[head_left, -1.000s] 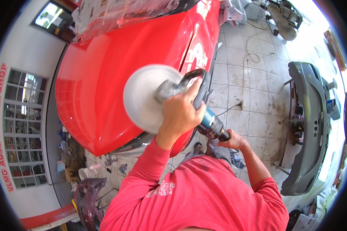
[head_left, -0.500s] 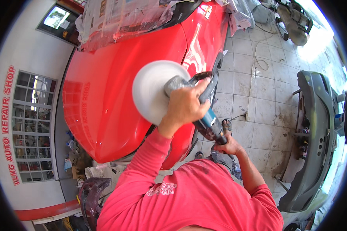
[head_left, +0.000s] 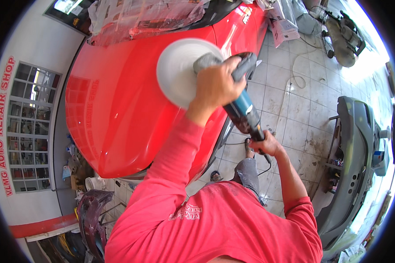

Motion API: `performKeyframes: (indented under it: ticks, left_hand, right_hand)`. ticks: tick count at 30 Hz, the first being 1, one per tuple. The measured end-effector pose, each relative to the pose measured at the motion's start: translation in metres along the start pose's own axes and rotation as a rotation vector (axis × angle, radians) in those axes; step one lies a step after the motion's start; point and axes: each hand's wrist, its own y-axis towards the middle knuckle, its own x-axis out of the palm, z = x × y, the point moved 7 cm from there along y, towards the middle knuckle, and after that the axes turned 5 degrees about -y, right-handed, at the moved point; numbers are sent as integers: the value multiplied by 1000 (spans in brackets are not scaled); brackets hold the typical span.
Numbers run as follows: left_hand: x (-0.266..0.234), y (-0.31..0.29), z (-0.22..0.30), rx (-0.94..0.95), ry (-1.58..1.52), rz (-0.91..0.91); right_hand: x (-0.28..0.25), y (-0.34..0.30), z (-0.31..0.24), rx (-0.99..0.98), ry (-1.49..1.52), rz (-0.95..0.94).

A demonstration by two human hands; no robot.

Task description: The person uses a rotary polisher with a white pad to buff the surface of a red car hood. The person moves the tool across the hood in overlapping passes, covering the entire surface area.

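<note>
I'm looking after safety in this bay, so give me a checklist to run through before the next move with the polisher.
1. Left grip on the polisher near its head: ok.
2. Right grip closed round the polisher's rear end: ok.
3. Cord away from the white pad: ok, it hangs from the rear end.
4. Pad apart from the masking sheet: ok, red paint shows between them, but only a narrow strip.
5. Pad flat on the red hood: cannot tell from above.
6. Gloves worn: not ok, both hands are bare.
</note>
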Motion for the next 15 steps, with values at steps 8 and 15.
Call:
performKeyframes:
  ticks: [8,15]
  left_hand:
    - [-64,-153,54,10,-50,-34]
    - [-19,-83,28,36,-42,-124]
  right_hand:
    - [126,-55,79,-118,-103,-164]
    - [77,-30,65,-18,-12,-95]
